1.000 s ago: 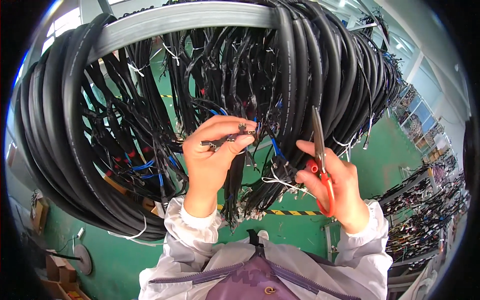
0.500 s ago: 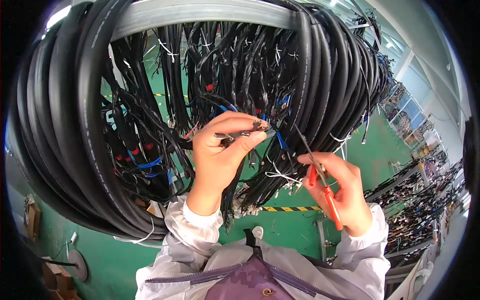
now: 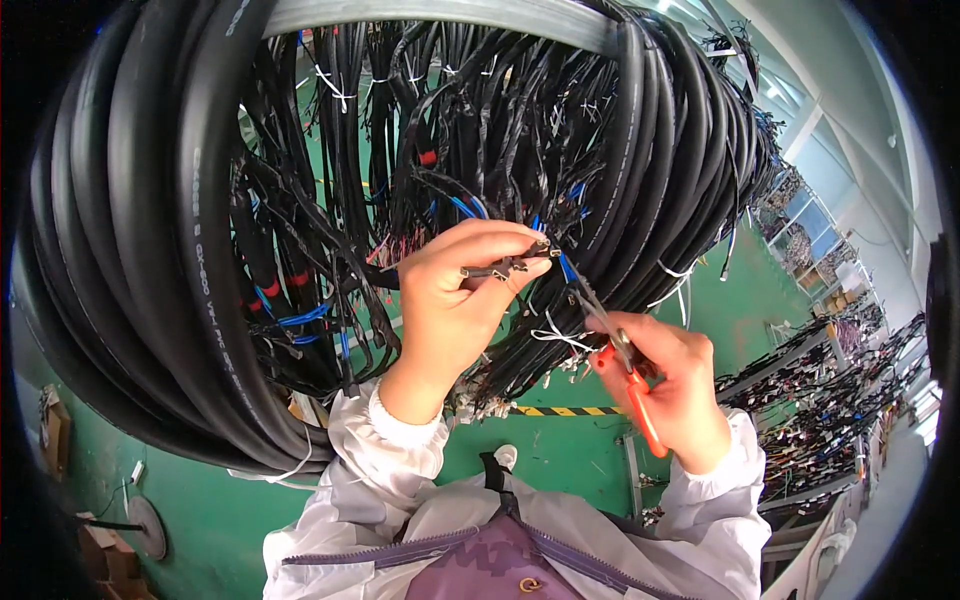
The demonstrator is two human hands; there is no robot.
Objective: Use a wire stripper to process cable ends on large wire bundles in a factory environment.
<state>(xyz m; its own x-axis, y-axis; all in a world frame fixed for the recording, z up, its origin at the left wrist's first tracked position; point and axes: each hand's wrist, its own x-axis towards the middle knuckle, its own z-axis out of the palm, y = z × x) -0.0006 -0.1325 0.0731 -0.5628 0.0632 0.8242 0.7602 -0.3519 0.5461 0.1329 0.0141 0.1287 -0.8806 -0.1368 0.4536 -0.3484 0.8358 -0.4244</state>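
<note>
My left hand (image 3: 455, 300) is raised in front of the hanging cables and pinches several short black cable ends (image 3: 505, 268) between thumb and fingers. Small metallic-looking tips show at their ends. My right hand (image 3: 670, 370) is closed around red-handled scissors (image 3: 640, 400), whose blades point up and left. The blade tips come close to the left fingertips; whether they touch a cable end I cannot tell. Behind both hands hangs a dense bundle of thin black wires (image 3: 490, 150) with blue and red pieces among them.
Thick black cables (image 3: 205, 230) loop over a metal bar (image 3: 450, 18) at left and right. A white tie (image 3: 555, 335) rings the bundle below the hands. More wire racks (image 3: 810, 400) stand to the right. Yellow-black tape (image 3: 565, 411) crosses the green floor. Boxes (image 3: 110, 560) lie at lower left.
My right hand has moved slightly left and up, bringing the scissors nearer to the left hand. The left hand and its cable ends have shifted a little right in the picture.
</note>
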